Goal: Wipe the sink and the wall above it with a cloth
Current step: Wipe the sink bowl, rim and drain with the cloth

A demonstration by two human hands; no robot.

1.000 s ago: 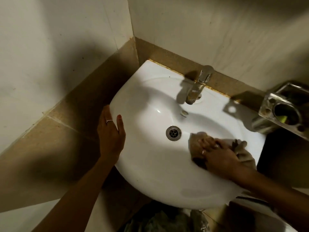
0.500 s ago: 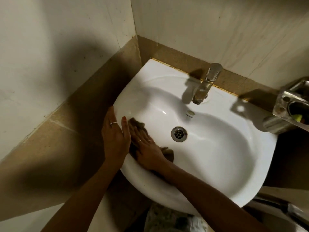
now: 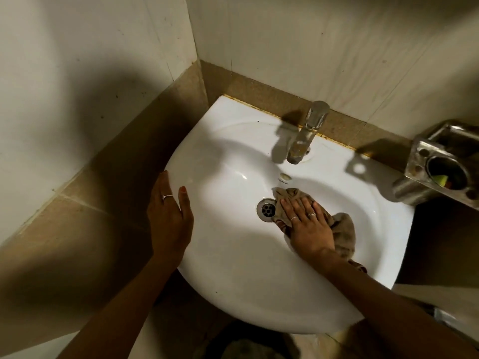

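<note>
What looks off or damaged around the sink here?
The sealant strip along the back edge of the sink is yellowed and ragged. The metal holder at right looks spotted and tarnished. Nothing is spilled or askew.

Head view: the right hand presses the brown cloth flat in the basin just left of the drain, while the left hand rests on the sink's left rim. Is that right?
Not quite. In the head view the cloth lies just right of the drain, not left, its edge reaching the drain's rim. The rest holds: the right hand presses it flat in the basin, and the left hand rests on the left rim of the sink.
</note>
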